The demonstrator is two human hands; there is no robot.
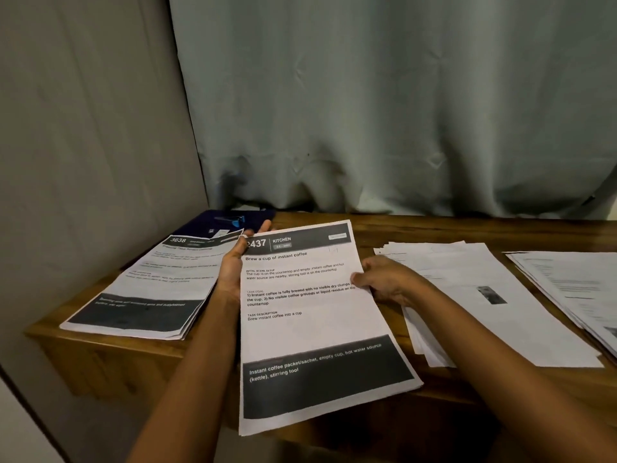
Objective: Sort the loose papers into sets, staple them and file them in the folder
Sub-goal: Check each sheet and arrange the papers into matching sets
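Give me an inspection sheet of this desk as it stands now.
Surface: wooden table, mostly covered by paper.
Job's things: held sheets headed "Brew a cup of instant coffee"; left pile; middle pile; right pile; dark blue folder at back left, blue stapler on it.
Clutter: nothing seen.
Hands: left hand and right hand grip the held sheets by opposite edges.
Cables: nothing seen.
Surroundings: grey curtain behind; wall at left.
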